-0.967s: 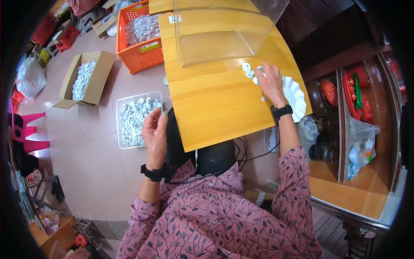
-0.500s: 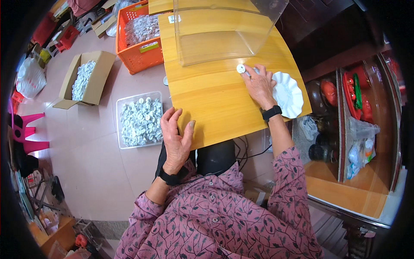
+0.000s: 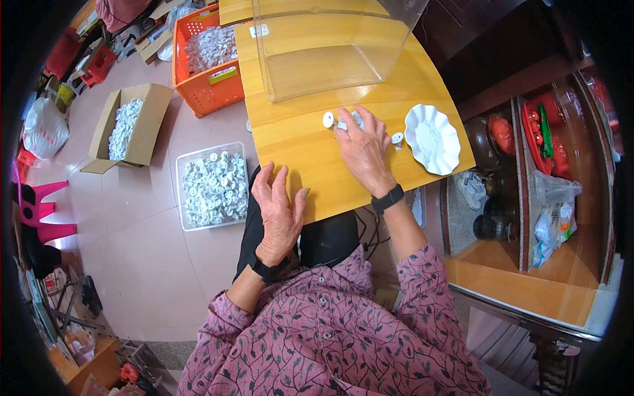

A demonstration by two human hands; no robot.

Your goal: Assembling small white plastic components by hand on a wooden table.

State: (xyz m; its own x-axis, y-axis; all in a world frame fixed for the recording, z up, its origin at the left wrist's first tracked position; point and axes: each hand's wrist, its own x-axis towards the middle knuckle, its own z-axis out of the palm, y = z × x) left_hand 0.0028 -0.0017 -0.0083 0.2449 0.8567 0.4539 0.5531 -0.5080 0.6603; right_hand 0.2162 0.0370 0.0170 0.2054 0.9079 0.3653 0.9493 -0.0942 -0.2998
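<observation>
My right hand (image 3: 363, 148) lies palm down on the yellow wooden table (image 3: 310, 148), its fingers spread over a few small white round parts (image 3: 328, 119). Another small white part (image 3: 397, 138) sits just right of the hand. A white scalloped dish (image 3: 432, 138) rests near the table's right edge. My left hand (image 3: 279, 211) rests open on my lap at the table's near edge, fingers apart, holding nothing. Both wrists wear black bands.
A clear plastic box (image 3: 323, 43) stands at the back of the table. On the floor to the left are a clear tray of white parts (image 3: 212, 187), an orange crate (image 3: 208, 63) and a cardboard box (image 3: 129, 125) holding more. A wooden shelf unit (image 3: 541, 178) stands at right.
My right hand has slid left across the table, away from the white dish, onto the small parts. My left hand came down from the clear tray onto my lap at the table edge.
</observation>
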